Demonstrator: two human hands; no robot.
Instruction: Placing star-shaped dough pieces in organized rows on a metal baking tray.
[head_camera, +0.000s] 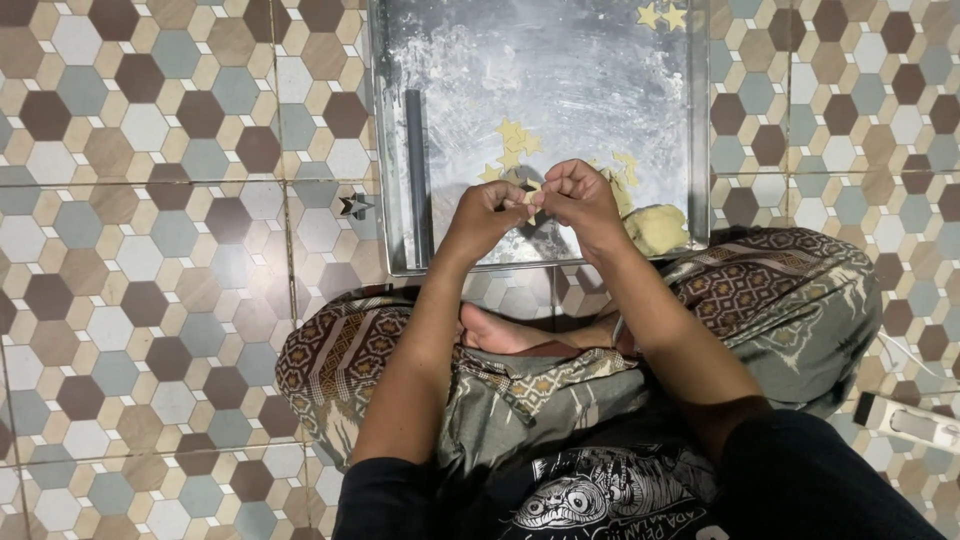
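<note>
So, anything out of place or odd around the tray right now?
One thing: a small star-shaped cutter lies on the floor tiles, off the left edge of the metal tray. The star cut-outs sit heaped and overlapping mid-tray, while two more stars lie apart at the far corner. Both hands, left hand and right hand, pinch a dough bit.

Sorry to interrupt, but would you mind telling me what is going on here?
A person sits cross-legged on a patterned tile floor with a floured metal tray in front of them. The left hand and right hand meet above the tray's near edge, pinching a small piece of pale dough between the fingertips. Star-shaped dough cutouts lie near the hands, two more stars sit at the far corner, and a lump of dough rests by the right wrist. A dark rod lies along the tray's left side.
</note>
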